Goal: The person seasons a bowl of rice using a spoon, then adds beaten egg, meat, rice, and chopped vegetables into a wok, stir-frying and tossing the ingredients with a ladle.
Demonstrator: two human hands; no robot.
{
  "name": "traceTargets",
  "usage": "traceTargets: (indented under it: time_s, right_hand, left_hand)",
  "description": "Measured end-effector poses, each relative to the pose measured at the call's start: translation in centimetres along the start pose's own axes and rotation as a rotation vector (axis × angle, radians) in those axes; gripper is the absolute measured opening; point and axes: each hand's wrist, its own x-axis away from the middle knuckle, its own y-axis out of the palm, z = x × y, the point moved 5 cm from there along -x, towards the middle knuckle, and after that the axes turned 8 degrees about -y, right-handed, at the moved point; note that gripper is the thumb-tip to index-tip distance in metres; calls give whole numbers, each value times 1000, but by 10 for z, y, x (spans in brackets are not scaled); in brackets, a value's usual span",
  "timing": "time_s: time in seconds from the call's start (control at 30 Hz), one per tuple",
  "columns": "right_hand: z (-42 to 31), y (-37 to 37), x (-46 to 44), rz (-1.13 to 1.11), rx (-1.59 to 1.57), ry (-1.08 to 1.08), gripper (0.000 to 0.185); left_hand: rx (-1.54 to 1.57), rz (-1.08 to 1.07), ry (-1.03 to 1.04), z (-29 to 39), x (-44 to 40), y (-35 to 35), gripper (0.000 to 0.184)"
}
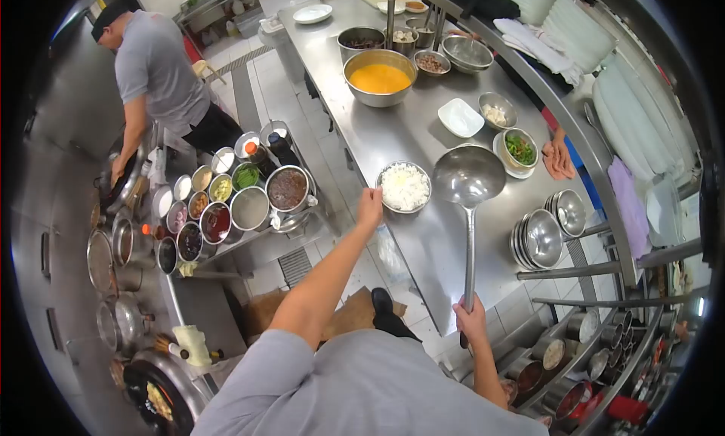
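Observation:
My left hand (370,207) grips the near left rim of a steel bowl filled with white rice (405,187), at the edge of the steel table. In my right hand (472,320) is the handle of a large steel ladle (470,175). Its wide bowl hangs face up just right of the rice and looks bare inside. Beyond the ladle are a white square dish (461,119), a bowl of chopped green herbs (520,146) and a small bowl of pale pieces (498,111).
A big bowl of orange liquid (379,78) stands farther up the table (355,149). Stacked steel bowls (541,239) sit at the right. Left, a cart carries several sauce and seasoning pots (215,221). A co-worker (162,73) leans over the stove; a wok (156,398) is lower left.

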Motion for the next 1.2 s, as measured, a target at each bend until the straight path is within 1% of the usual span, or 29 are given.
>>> traceTargets:
  time_s: [0.03, 0.1, 0.13, 0.2, 0.27, 0.3, 0.33, 0.37, 0.43, 0.47, 0.5, 0.53, 0.57, 0.6, 0.63, 0.67, 0.7, 0.73, 0.77, 0.8, 0.87, 0.9, 0.97, 1.0, 1.07, 1.1, 1.13, 1.17, 1.2]
  right_hand:
    - [0, -5, 0, 26, -53, -7, 17]
    - [3, -6, -3, 22, -30, 2, 17]
    - [5, -3, -8, 19, -43, 15, 17]
    - [3, 13, -17, -37, -53, 16, 17]
    - [1, 36, -29, -41, -61, 62, 17]
    - [0, 49, -35, -133, -54, 44, 17]
    - [1, 61, -42, -167, -80, 49, 17]
    - [1, 76, -45, -212, -101, 57, 17]
    - [-5, 113, -53, -324, -52, 48, 18]
    - [-10, 138, -52, -441, -23, 22, 18]
    - [-16, 159, -49, -488, 19, -13, 18]
    - [-25, 184, -48, -519, 57, -49, 19]
    - [-35, 218, -42, -596, 77, -78, 19]
    - [-44, 251, -35, -673, 124, -147, 20]
    - [-54, 282, -23, -739, 169, -218, 21]
    - [-82, 325, 9, -790, 133, -290, 30]
    - [-105, 365, 44, -901, 85, -355, 48]
    - [-115, 405, 68, -1243, 81, -484, 56]
    - [-141, 441, 123, -1331, -147, -324, 57]
    - [-144, 473, 160, -1418, -172, -172, 53]
    - [-120, 534, 203, -1554, 67, -132, 50]
    - [-113, 558, 230, -1544, 146, -309, 46]
    - [-106, 593, 282, -1710, 217, -197, 44]
    - [-102, 609, 304, -1769, 233, -175, 44]
    - [-90, 641, 345, -1844, 246, -143, 44]
    - [-81, 656, 363, -1914, 286, -163, 46]
    - [-71, 669, 379, -1981, 326, -183, 47]
    - [-61, 682, 392, -1995, 328, -174, 47]
    - [-54, 696, 405, -1991, 362, -285, 50]
  left_hand:
    - [0, 0, -14, 1, -9, 4, 29]
    - [-62, 52, 113, 1, -16, 3, 26]
    - [-119, 49, 105, -6, -17, 3, 21]
    - [-62, 58, 144, -27, -1, 0, 18]
    - [-17, 129, 56, -15, 47, -33, 16]
    - [-16, 249, 115, -39, 54, -44, 16]
    - [74, 240, 25, -60, 65, -60, 16]
    - [177, 241, -59, -85, 82, -86, 16]
    - [282, 271, -155, -111, 138, -153, 16]
    - [317, 322, -160, -137, 161, -186, 15]
    - [349, 361, -163, -168, 186, -219, 15]
    - [288, 440, -138, -199, 211, -250, 15]
    - [220, 509, -113, -226, 242, -282, 18]
    - [197, 629, -120, -249, 276, -312, 17]
    - [173, 741, -128, -268, 311, -339, 17]
    - [147, 832, -175, -285, 347, -363, 17]
    - [119, 914, -227, -297, 385, -384, 17]
    - [159, 1024, -237, -307, 422, -400, 17]
    - [193, 1129, -248, -310, 459, -413, 17]
    - [286, 1193, -279, -321, 491, -422, 17]
    - [444, 1343, -300, -352, 546, -431, 15]
    - [514, 1432, -297, -370, 569, -431, 14]
    - [660, 1591, -311, -388, 617, -426, 9]
    - [673, 1611, -317, -395, 636, -421, 9]
    - [920, 1783, -272, -413, 677, -412, 8]
    - [918, 1799, -280, -414, 693, -412, 8]
    - [992, 1877, -250, -411, 712, -409, 7]
    - [1068, 1954, -218, -408, 727, -407, 7]
    - [1064, 1971, -222, -399, 740, -410, 7]
